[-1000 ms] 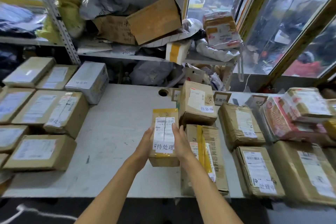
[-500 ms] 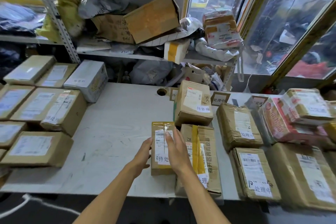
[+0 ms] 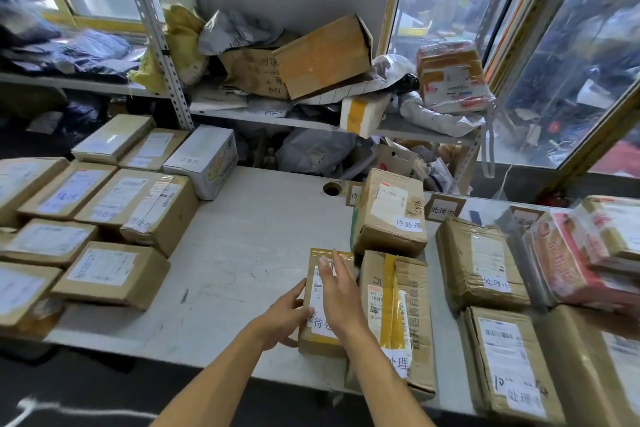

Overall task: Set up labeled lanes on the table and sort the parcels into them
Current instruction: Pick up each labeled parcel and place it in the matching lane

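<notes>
A small brown parcel (image 3: 320, 340) with yellow tape and a white label lies flat on the grey table (image 3: 242, 253), near the front edge. My left hand (image 3: 285, 317) rests against its left side with relaxed fingers. My right hand (image 3: 341, 295) hovers over its top, fingers straight and blurred. To the parcel's right lie a long taped box (image 3: 401, 315) and, behind that, a labelled box (image 3: 389, 215). Small lane signs (image 3: 443, 208) stand at the table's far edge.
Several labelled cardboard boxes (image 3: 114, 274) fill the table's left side. More parcels (image 3: 481, 263) and pink-wrapped packs (image 3: 571, 260) crowd the right. A cable hole (image 3: 331, 188) is at the back. Behind stands a metal shelf (image 3: 277, 118) piled with boxes and bags.
The small parcel came down from my hands onto the table beside the long taped box. My right hand has lifted off its top and my left has loosened its hold.
</notes>
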